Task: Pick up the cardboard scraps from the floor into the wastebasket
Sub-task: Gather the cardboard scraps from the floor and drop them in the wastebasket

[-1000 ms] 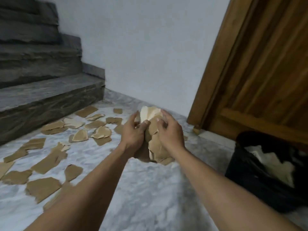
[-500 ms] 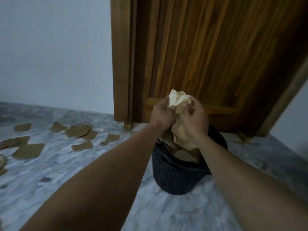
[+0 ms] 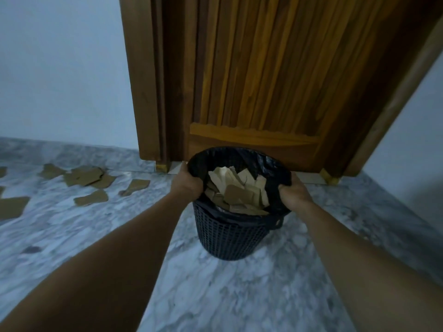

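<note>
A dark mesh wastebasket (image 3: pixel 230 238) lined with a black plastic bag (image 3: pixel 242 156) stands on the marble floor in front of the wooden door. Brown and pale cardboard scraps (image 3: pixel 237 191) fill the inside of the bag. My left hand (image 3: pixel 188 183) grips the bag's left edge, and my right hand (image 3: pixel 293 192) grips its right edge. More brown cardboard scraps (image 3: pixel 84 176) lie scattered on the floor to the left, apart from the basket.
A closed wooden door (image 3: pixel 263 80) and its frame rise right behind the basket. White walls flank it. Grey marble floor (image 3: pixel 239 295) stretches in front and to the right of the basket.
The bundle of scraps that both hands held above the basket now lies inside the bag. Both hands have moved apart and taken hold of the bag's edges.
</note>
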`<action>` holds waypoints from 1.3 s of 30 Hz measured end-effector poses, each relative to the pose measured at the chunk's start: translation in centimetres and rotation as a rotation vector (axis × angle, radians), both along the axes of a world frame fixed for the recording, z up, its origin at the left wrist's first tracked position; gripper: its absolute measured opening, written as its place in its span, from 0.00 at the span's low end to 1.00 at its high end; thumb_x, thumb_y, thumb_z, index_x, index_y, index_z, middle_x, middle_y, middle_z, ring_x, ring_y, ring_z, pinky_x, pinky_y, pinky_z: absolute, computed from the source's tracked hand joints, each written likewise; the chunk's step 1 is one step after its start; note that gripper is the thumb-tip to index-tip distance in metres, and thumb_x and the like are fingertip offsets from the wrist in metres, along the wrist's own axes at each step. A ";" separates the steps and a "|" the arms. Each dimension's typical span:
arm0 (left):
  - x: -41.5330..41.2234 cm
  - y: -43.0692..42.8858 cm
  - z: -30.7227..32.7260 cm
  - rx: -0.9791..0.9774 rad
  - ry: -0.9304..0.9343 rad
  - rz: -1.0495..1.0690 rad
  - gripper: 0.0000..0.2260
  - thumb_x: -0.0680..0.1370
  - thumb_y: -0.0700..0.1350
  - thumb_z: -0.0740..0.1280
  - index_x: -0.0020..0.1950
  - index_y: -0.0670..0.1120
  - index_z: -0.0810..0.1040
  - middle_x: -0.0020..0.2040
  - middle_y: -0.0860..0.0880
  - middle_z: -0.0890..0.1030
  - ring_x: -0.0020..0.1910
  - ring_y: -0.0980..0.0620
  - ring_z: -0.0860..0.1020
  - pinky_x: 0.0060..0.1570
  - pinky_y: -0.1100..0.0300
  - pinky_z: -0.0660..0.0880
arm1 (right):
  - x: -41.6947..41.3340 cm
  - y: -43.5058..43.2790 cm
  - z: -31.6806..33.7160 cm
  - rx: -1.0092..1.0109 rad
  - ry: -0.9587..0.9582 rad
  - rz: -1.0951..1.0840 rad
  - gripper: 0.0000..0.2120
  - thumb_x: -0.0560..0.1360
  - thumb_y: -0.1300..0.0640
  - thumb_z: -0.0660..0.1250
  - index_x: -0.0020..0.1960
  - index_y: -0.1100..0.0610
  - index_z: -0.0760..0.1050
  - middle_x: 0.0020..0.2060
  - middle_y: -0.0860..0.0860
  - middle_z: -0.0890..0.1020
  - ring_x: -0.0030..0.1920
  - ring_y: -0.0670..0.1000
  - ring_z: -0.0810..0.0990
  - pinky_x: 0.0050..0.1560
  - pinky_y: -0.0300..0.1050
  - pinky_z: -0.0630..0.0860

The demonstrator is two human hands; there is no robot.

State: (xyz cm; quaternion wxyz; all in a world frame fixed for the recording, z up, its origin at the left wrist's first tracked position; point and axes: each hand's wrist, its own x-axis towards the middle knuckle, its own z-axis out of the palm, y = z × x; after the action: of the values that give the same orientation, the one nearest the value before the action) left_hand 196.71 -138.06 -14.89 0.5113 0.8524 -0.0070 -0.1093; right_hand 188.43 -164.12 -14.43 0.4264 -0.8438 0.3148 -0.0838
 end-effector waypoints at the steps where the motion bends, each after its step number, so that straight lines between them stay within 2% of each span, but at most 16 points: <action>1: 0.0 0.2 -0.4 -0.121 0.032 -0.004 0.32 0.78 0.36 0.60 0.81 0.50 0.57 0.72 0.40 0.72 0.65 0.34 0.74 0.63 0.40 0.75 | -0.3 0.1 -0.3 0.060 -0.019 0.010 0.30 0.82 0.60 0.55 0.82 0.46 0.54 0.77 0.53 0.66 0.73 0.60 0.68 0.74 0.58 0.66; 3: -0.2 1.2 -0.6 -0.194 0.014 0.019 0.30 0.77 0.33 0.59 0.78 0.49 0.62 0.67 0.40 0.76 0.60 0.35 0.77 0.59 0.38 0.77 | -0.5 0.5 -0.3 0.142 -0.052 -0.032 0.32 0.79 0.62 0.53 0.82 0.47 0.54 0.76 0.53 0.67 0.72 0.60 0.69 0.73 0.59 0.67; 5: -0.5 2.5 -0.9 -0.192 -0.018 0.052 0.29 0.75 0.35 0.60 0.76 0.50 0.65 0.62 0.41 0.79 0.57 0.35 0.78 0.56 0.38 0.79 | -0.8 1.7 0.0 0.189 -0.080 -0.023 0.31 0.80 0.62 0.53 0.82 0.49 0.55 0.75 0.54 0.68 0.71 0.59 0.70 0.72 0.60 0.69; 7: -1.5 4.5 -0.6 -0.192 -0.025 0.079 0.30 0.73 0.36 0.60 0.75 0.50 0.67 0.61 0.41 0.80 0.56 0.36 0.79 0.55 0.39 0.80 | -1.5 3.7 0.1 0.208 -0.098 0.015 0.29 0.81 0.63 0.54 0.80 0.50 0.59 0.73 0.55 0.71 0.69 0.58 0.73 0.71 0.59 0.70; 9: -2.5 6.7 0.1 -0.184 -0.043 0.100 0.27 0.75 0.34 0.59 0.73 0.49 0.69 0.61 0.41 0.80 0.56 0.36 0.79 0.55 0.40 0.80 | -1.9 5.8 -0.3 0.216 -0.094 0.045 0.27 0.81 0.63 0.54 0.79 0.51 0.61 0.71 0.55 0.73 0.68 0.58 0.74 0.71 0.58 0.71; 12: -3.7 10.4 0.8 -0.192 -0.050 0.147 0.27 0.77 0.32 0.58 0.75 0.46 0.66 0.60 0.45 0.77 0.56 0.39 0.78 0.57 0.41 0.79 | -1.8 9.3 -0.4 0.217 -0.100 0.084 0.26 0.81 0.62 0.55 0.78 0.51 0.63 0.70 0.55 0.74 0.67 0.58 0.75 0.71 0.57 0.71; 15: -4.7 14.9 0.9 -0.174 -0.053 0.214 0.27 0.72 0.34 0.59 0.71 0.46 0.69 0.60 0.41 0.79 0.54 0.37 0.79 0.54 0.40 0.80 | -1.7 13.6 -0.2 0.213 -0.090 0.147 0.28 0.81 0.63 0.54 0.80 0.52 0.59 0.74 0.54 0.70 0.72 0.58 0.70 0.74 0.53 0.66; 18: -5.8 19.4 0.6 -0.150 -0.057 0.287 0.24 0.75 0.30 0.57 0.69 0.46 0.70 0.55 0.41 0.79 0.52 0.36 0.79 0.49 0.41 0.80 | -1.4 18.0 -0.4 0.235 -0.094 0.208 0.32 0.80 0.65 0.53 0.82 0.50 0.54 0.78 0.52 0.64 0.76 0.57 0.65 0.76 0.55 0.64; 20: -6.4 22.1 0.2 -0.143 -0.047 0.319 0.25 0.76 0.30 0.57 0.70 0.48 0.69 0.53 0.41 0.78 0.52 0.36 0.78 0.49 0.40 0.80 | -1.2 20.5 -0.4 0.226 -0.107 0.235 0.30 0.81 0.64 0.53 0.82 0.50 0.54 0.78 0.52 0.65 0.76 0.57 0.65 0.75 0.55 0.65; 24: -7.7 25.6 -0.2 -0.131 -0.062 0.333 0.27 0.77 0.31 0.57 0.74 0.48 0.65 0.59 0.40 0.77 0.54 0.35 0.78 0.43 0.46 0.79 | -1.0 23.9 -0.6 0.190 -0.085 0.298 0.29 0.81 0.61 0.55 0.81 0.49 0.55 0.76 0.52 0.67 0.74 0.57 0.68 0.73 0.54 0.67; 28: -8.1 26.3 -0.3 -0.084 -0.002 0.271 0.30 0.78 0.36 0.58 0.77 0.55 0.56 0.63 0.40 0.75 0.51 0.34 0.79 0.38 0.46 0.80 | -1.0 25.4 0.1 0.118 0.041 0.275 0.35 0.81 0.57 0.58 0.83 0.51 0.43 0.79 0.57 0.60 0.75 0.61 0.65 0.72 0.53 0.67; 31: -8.1 26.6 0.1 -0.065 0.017 0.245 0.27 0.82 0.44 0.61 0.79 0.55 0.55 0.69 0.41 0.73 0.59 0.36 0.76 0.46 0.45 0.77 | -1.0 27.2 1.6 -0.083 0.112 0.199 0.34 0.83 0.50 0.58 0.83 0.53 0.44 0.80 0.59 0.55 0.76 0.64 0.61 0.75 0.60 0.62; 33: -8.4 27.6 0.5 -0.083 -0.012 0.250 0.25 0.85 0.53 0.58 0.81 0.52 0.56 0.75 0.42 0.68 0.68 0.36 0.71 0.58 0.45 0.74 | -0.8 29.3 3.0 -0.246 0.077 0.184 0.32 0.82 0.47 0.58 0.82 0.52 0.49 0.78 0.58 0.58 0.76 0.64 0.60 0.74 0.66 0.59; 35: -8.7 29.5 0.5 -0.089 -0.015 0.273 0.29 0.85 0.59 0.53 0.82 0.49 0.53 0.80 0.44 0.61 0.76 0.38 0.64 0.70 0.43 0.68 | -0.4 32.5 4.1 -0.339 -0.034 0.245 0.30 0.82 0.47 0.58 0.81 0.52 0.53 0.78 0.57 0.60 0.76 0.62 0.61 0.73 0.67 0.60; 37: -9.6 32.5 0.0 -0.077 -0.047 0.319 0.29 0.85 0.59 0.52 0.83 0.48 0.53 0.81 0.44 0.58 0.78 0.40 0.60 0.75 0.45 0.61 | -0.2 36.7 4.8 -0.393 -0.136 0.340 0.29 0.83 0.47 0.58 0.81 0.53 0.55 0.78 0.56 0.61 0.76 0.62 0.62 0.73 0.65 0.63; 39: -11.0 36.3 -1.1 -0.040 -0.080 0.393 0.28 0.85 0.58 0.52 0.82 0.46 0.56 0.80 0.42 0.61 0.78 0.41 0.61 0.74 0.50 0.61 | -0.2 41.8 4.9 -0.442 -0.208 0.444 0.27 0.83 0.48 0.57 0.80 0.53 0.56 0.78 0.55 0.61 0.75 0.62 0.63 0.72 0.64 0.64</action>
State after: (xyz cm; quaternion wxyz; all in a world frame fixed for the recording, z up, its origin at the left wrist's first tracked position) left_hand 185.74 -101.75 -16.01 0.5387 0.8308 0.1370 0.0267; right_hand 188.19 -122.37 -9.53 0.2706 -0.9509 0.0522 -0.1411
